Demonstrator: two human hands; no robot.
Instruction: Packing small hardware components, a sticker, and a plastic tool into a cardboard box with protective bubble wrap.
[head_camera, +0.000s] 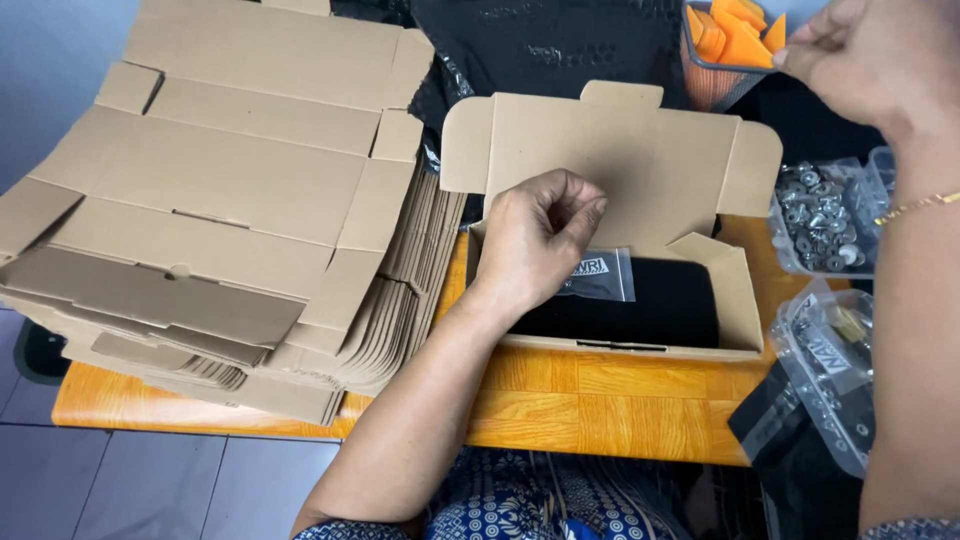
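Orange tabletop (590, 395) crowds the open carton (640, 190): left hand (535, 245), fingers pinched together over its small clear bag (600, 275), could snag a flap while right hand (870, 60), fingertips closed, hovers near orange pieces (735, 30).

Flat carton stack (220, 210): plain brown kraft. Open carton (620, 160): same brown, inside black cloth item (640, 310). Small clear bag (600, 275): black insert, white print. Desk (590, 400): orange wood-grain, block pattern. Wire basket (715, 85): dark mesh; contents orange pieces (735, 30). Clear tray (822, 215): silver metal fittings. Bracelet (915, 207): gold chain. Garment (520, 505): blue, white print pattern. Floor (150, 480): grey tiles. Black plastic sheet (550, 45): glossy.
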